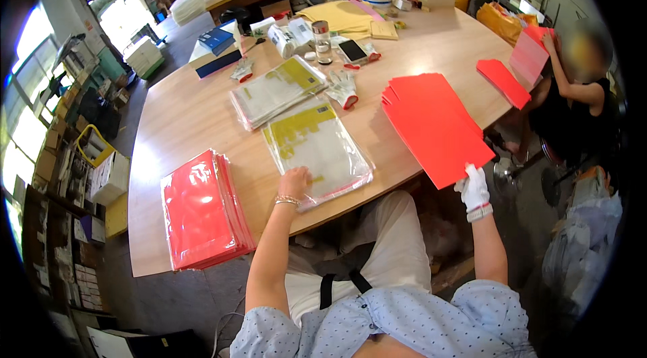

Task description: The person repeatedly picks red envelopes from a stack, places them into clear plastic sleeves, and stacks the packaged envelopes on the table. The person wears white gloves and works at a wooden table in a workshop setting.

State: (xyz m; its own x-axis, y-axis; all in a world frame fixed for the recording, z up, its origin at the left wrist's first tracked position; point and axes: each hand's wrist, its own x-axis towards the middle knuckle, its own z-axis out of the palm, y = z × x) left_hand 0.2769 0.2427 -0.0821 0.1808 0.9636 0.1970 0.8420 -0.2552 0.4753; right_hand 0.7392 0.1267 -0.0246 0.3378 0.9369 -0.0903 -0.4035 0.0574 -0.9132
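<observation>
Two piles of clear sleeves [323, 142] on the worktop [367, 115], look unfilled. Bare left hand [294, 184] rests at the near pile's lower-left edge; can't tell if its grip is closed. Gloved right hand [474, 189] has fingertips on the near corner of the fanned red sheets [437, 129], which overhang the front edge; pinch or mere touch, can't tell. Done, by my read: glossy red pile [200, 213], far left, looks sleeved. Left: fanned sheets, unsleeved.
</observation>
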